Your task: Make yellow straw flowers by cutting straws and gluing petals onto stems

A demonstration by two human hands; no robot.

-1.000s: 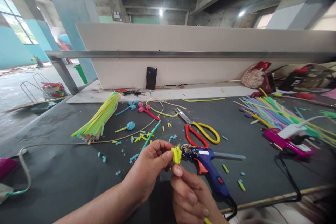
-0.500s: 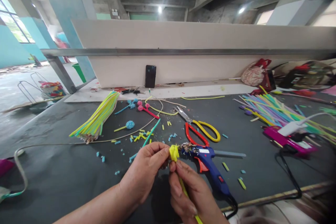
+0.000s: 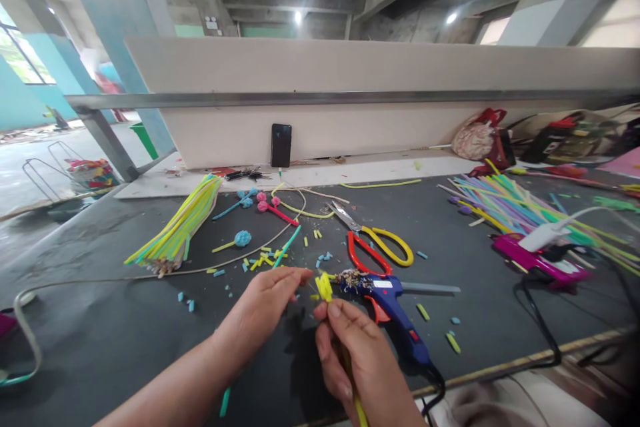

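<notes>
Head view. Right hand (image 3: 357, 353): thumb and forefinger are pinching a yellow folded piece (image 3: 324, 287) just below its bunched top; the other fingers are curling around its yellow stem (image 3: 361, 411), which is running toward the near edge. Left hand (image 3: 270, 300): fingers are extending to the right, loosely parted, tips pointing at the yellow piece and sitting just beside it on the left. The yellow piece is being held up near the centre of the black table (image 3: 150, 333), immediately left of the nozzle of a blue glue gun (image 3: 397, 307); cannot tell whether piece and nozzle are touching.

Glue gun is lying with its nozzle pointing left, debris clinging around the tip, a grey stick projecting to the right. Scissors (image 3: 357, 227) with one red and one yellow handle are lying open just beyond it.

Left side: a bundle of yellow and green stems (image 3: 177, 223) is lying near a blue ball-topped stick (image 3: 243, 239). Short yellow offcuts (image 3: 265, 259) are scattering between this stick and the scissors. Farther off, a red stem with pink balls (image 3: 283, 215) is resting by the scissors' blades. A phone (image 3: 281, 145) is leaning against the far panel.

Right side: a multicoloured stem pile (image 3: 515, 203) is spreading beyond a magenta power strip (image 3: 520, 255).
</notes>
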